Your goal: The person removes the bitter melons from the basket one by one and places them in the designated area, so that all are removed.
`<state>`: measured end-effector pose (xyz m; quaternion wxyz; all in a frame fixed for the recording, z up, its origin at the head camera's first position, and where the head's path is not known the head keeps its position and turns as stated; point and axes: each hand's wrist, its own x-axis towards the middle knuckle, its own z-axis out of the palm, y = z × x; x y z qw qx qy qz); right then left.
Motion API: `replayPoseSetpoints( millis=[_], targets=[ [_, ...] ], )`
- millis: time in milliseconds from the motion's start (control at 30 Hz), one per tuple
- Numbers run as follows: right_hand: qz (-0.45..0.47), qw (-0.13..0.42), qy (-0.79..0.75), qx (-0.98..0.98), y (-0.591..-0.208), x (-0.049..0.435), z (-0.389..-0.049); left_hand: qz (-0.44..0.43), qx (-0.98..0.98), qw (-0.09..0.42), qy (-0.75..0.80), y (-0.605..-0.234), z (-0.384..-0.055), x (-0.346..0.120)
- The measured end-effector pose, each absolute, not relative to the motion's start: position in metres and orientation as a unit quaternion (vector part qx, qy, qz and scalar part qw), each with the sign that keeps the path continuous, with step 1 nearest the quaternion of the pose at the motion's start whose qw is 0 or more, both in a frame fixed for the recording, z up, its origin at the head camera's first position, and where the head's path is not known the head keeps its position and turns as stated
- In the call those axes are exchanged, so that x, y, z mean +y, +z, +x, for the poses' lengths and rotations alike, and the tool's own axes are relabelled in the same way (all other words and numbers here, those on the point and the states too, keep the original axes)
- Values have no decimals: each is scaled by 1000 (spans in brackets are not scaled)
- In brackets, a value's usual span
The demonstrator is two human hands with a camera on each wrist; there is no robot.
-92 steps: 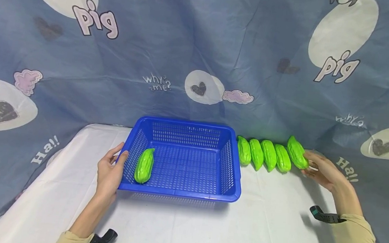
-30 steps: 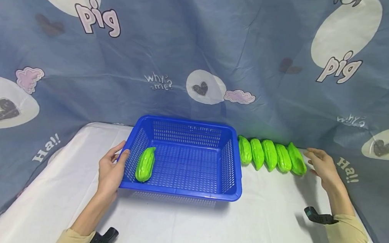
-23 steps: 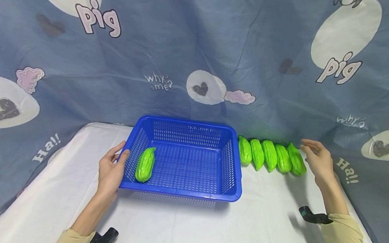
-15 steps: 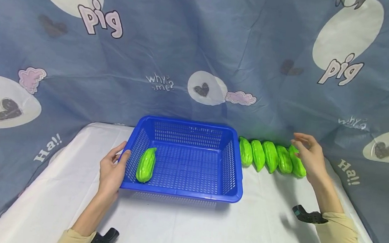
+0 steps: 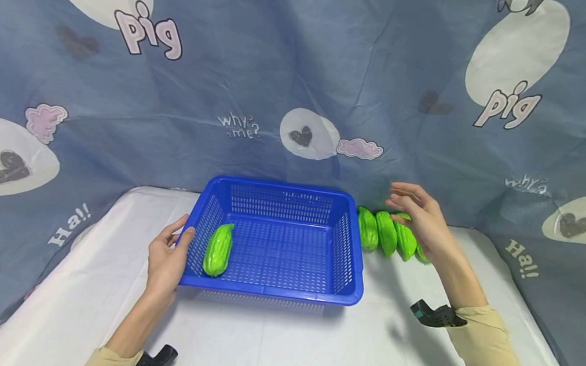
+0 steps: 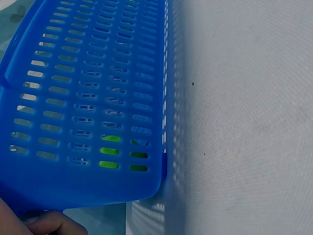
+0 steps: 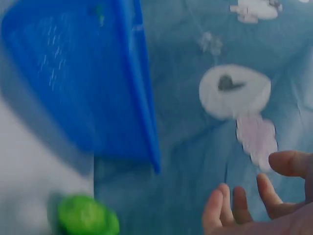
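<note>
My left hand [image 5: 167, 256] grips the left rim of a blue perforated plastic basket [image 5: 273, 290]. In the left wrist view only a bit of thumb and fingers shows below the basket wall [image 6: 78, 186]. One glossy green ridged bitter melon [image 5: 218, 250] lies inside, near the left side. To the basket's right, several more form a row, including this bitter melon [image 5: 386, 235]. Over that row hovers my right hand [image 5: 425, 221], fingers spread and holding nothing; it hides the row's right end. The right wrist view shows its loose fingers apart from a blurred bitter melon [image 7: 87, 215].
A white cloth [image 5: 279, 344] covers the table. Behind it hangs a blue-grey printed curtain [image 5: 259, 87], close to the basket's back rim and the row. Each forearm wears a black wrist device, such as the right wrist camera [image 5: 438, 315].
My right hand has set the bitter melon it held down at the row's right end and let go. It has then moved left above the row. The left hand and basket stay put.
</note>
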<state>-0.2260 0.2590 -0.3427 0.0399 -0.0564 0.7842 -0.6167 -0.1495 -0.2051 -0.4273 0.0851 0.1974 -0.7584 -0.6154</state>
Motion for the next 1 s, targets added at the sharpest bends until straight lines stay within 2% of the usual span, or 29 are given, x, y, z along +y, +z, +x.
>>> replayPoseSetpoints(
  millis=[167,300,733,1000],
  targets=[
    [-67,127,-679,720,-336,228,-230,198,-759,86,-615,-427,-149,-205],
    [-76,171,-683,706,-335,204,-235,196,-758,86,-616,-426,-149,-205],
    [-121,261,-666,688,-329,129,-240,194,-757,88,-618,-426,-148,-206],
    [-132,299,-642,693,-328,94,-244,189,-755,84,-623,-427,-148,-206]
  ],
)
